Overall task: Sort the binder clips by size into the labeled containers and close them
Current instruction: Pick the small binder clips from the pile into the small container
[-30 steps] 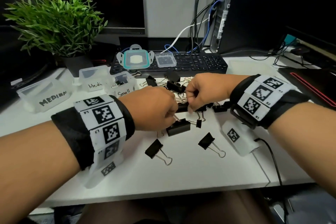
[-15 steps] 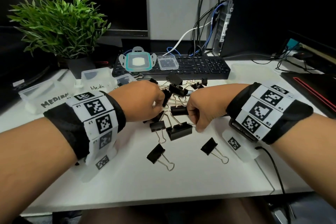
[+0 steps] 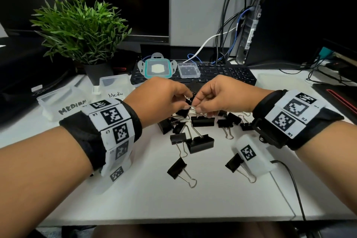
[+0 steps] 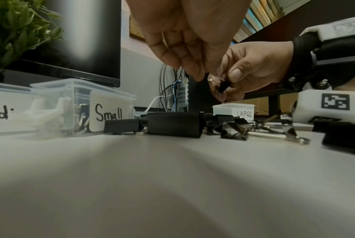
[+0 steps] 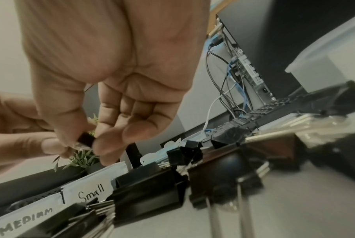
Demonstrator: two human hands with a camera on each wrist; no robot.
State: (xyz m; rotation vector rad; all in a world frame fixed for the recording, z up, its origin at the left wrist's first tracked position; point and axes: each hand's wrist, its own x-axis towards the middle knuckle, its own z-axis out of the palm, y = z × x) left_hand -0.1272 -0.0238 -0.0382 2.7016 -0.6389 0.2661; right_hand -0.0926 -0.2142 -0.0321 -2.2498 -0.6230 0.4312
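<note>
Both hands meet above the heap of binder clips (image 3: 201, 137) on the white bench (image 3: 212, 199): the right hand (image 3: 224, 96) pinches a small black clip (image 5: 86, 139) between thumb and forefinger, the other fingers (image 5: 136, 128) loosely curled, while the left hand (image 3: 160, 98) has its fingertips closed on the wire handles at the same spot, so the two seem to be working one tangled clip free. Such a clip should handle as light and stiff, its painted steel body slick and its sprung wire loops apt to hook on neighbours; I judge the flat black body the surest place to pinch, since the loops swing. The Small container (image 4: 109, 109) stands open just left of the heap, the MEDIUM container (image 3: 63, 104) farther left, and the LARGE container (image 4: 233, 109) behind the heap; two lids (image 3: 158, 68) lie on the keyboard (image 3: 222, 75). Against half a second ago, both hands have lifted off the heap and drawn closer, fingertips now nearly touching over its far side, where then they were fisted lower and apart; the loose clips nearest the bench edge lie as they did
</note>
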